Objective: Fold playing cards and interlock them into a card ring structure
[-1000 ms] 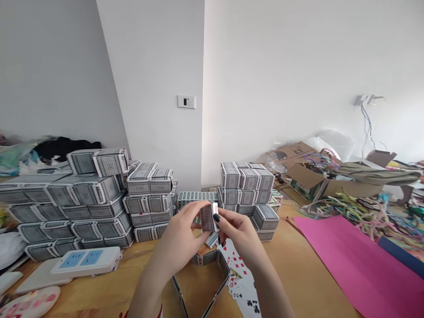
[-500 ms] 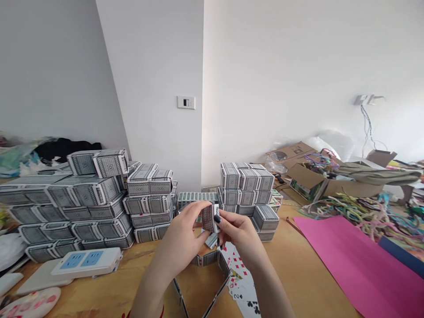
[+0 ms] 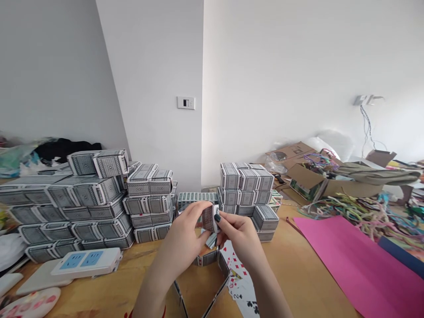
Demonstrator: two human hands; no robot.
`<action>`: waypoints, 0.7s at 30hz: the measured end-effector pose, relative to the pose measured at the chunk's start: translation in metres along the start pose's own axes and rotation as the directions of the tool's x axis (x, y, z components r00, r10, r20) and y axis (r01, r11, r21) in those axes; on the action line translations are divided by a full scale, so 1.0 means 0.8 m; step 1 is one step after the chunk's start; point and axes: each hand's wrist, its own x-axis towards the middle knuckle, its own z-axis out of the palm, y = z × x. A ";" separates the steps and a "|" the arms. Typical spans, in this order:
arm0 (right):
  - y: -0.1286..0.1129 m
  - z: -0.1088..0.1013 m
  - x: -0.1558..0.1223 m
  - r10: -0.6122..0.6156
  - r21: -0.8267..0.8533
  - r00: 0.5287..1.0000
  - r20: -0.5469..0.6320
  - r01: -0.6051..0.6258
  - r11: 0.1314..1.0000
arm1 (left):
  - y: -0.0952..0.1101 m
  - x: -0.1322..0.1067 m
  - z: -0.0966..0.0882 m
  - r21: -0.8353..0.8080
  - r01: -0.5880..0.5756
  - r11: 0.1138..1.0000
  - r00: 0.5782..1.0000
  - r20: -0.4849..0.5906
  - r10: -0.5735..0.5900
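Observation:
Between both hands, above the table, is a folded playing card (image 3: 208,219) with a patterned back and a white edge. My left hand (image 3: 185,232) grips it from the left, thumb below and fingers on top. From the right, my right hand (image 3: 236,227) pinches its white edge with thumb and fingers. Below them stands a frame of joined folded cards (image 3: 222,267), open in the middle. Loose playing cards (image 3: 239,287) lie face up beside it, partly under my right forearm. Another patterned card (image 3: 211,240) shows just beneath the hands.
Stacked blocks of folded cards stand at the left (image 3: 96,190), mid-left (image 3: 150,203) and behind my right hand (image 3: 247,181). A white power strip (image 3: 88,263) lies front left. Pink paper (image 3: 341,260), colourful cords (image 3: 361,216) and a cardboard box (image 3: 308,181) occupy the right.
Both hands keep their hold on the folded card, which has turned very slightly. My right fingers have shifted a little on its edge; everything else looks the same.

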 end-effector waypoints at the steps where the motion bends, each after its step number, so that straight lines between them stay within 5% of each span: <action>1: -0.001 0.000 0.000 -0.004 -0.020 1.000 -0.006 0.004 1.000 | 0.000 0.000 0.001 0.010 0.000 1.000 1.000 -0.001 0.000; 13: -0.004 0.004 -0.004 -0.050 -0.160 0.991 -0.122 0.030 0.987 | 0.000 0.001 0.007 -0.028 0.001 1.000 1.000 -0.018 -0.002; 21: -0.001 0.009 -0.006 -0.104 -0.308 0.970 -0.222 0.031 0.951 | 0.001 0.001 0.011 0.129 -0.013 0.991 1.000 -0.016 0.016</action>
